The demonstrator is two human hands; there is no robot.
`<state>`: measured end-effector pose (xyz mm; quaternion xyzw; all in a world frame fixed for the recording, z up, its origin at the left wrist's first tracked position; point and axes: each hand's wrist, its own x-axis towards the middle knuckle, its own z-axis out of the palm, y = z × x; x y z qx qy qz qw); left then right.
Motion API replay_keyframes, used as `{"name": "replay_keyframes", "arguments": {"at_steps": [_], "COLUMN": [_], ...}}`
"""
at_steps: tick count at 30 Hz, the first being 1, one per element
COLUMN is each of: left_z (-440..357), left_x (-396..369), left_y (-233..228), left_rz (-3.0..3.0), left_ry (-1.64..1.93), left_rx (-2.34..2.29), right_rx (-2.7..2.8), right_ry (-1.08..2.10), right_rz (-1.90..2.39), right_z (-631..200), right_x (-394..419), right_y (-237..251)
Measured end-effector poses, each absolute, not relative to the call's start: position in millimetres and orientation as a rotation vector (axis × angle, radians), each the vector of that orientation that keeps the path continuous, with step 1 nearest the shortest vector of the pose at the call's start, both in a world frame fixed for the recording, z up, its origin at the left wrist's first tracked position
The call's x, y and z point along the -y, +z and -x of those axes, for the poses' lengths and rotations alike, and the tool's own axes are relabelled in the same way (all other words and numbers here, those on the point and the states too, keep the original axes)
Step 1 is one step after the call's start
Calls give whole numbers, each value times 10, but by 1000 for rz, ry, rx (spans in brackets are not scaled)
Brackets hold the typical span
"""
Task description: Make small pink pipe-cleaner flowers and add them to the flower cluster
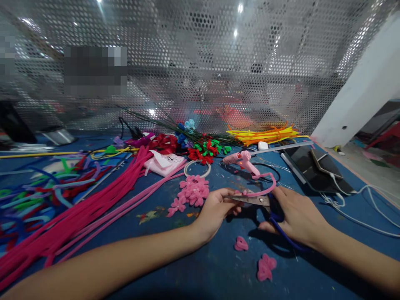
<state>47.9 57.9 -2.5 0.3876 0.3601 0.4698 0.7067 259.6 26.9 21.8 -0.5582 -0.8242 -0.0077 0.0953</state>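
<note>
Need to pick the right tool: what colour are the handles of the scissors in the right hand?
Dark blue; the scissors show best in the head view, held by the right hand.

- dim, cool light; bright spots glare off the perforated metal screen from above.
- soft shadows under the hands on the blue table.
- edges bend and blur; patches upper left pixelated.

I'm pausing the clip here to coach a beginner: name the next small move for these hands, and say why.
Probably close the scissors to snip the pink pipe cleaner. The right hand holds the scissors by their blue handles, the blades reach toward the left hand, whose fingers pinch the curled stem at the blades. Two small pink pieces already lie on the blue table.
</note>
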Motion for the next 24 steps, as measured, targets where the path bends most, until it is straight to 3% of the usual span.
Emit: {"name": "replay_keyframes", "arguments": {"at_steps": [24], "left_z": [-466], "left_x": [-585], "left_y": [0], "left_rz": [-915], "left_ry": [960], "left_rx": [-801], "right_rx": [2563], "right_ry": [-152], "right_rz": [1709], "right_z": [-2654], "right_x": [-296], "right_y": [203]}}
